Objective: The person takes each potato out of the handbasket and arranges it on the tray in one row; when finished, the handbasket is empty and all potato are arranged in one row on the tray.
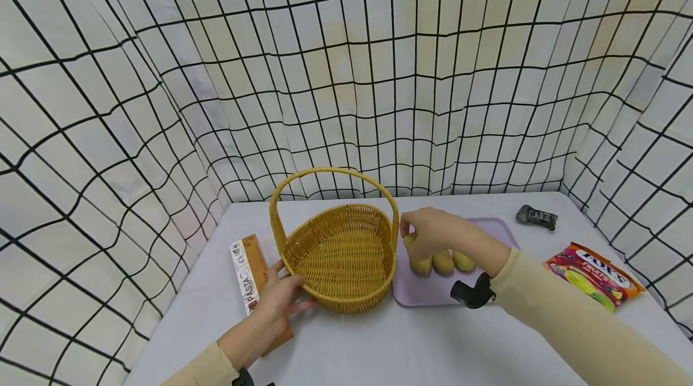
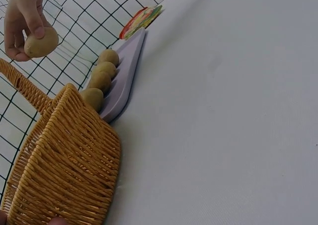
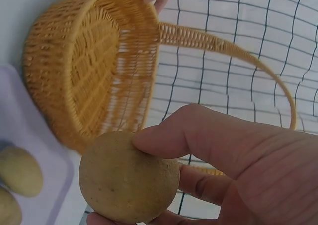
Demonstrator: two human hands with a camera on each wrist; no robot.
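Note:
A wicker basket (image 1: 346, 254) with a tall arched handle stands in the middle of the table, and it holds nothing. My left hand (image 1: 281, 294) grips its near left rim; in the left wrist view only fingertips (image 2: 58, 221) show against the weave. Above the lilac tray, beside the basket's right side, my right hand (image 1: 435, 231) holds a potato (image 3: 129, 178) between thumb and fingers. It is raised clear of the tray in the left wrist view. Several more potatoes (image 2: 99, 81) lie in a row on the tray (image 1: 422, 296).
A pasta box (image 1: 251, 272) lies left of the basket, partly behind my left hand. On the right are an orange and red Fox's Fruits bag (image 1: 595, 275) and a small dark packet (image 1: 536, 217). Black netting (image 1: 357, 97) over white sheeting surrounds the table's back and sides.

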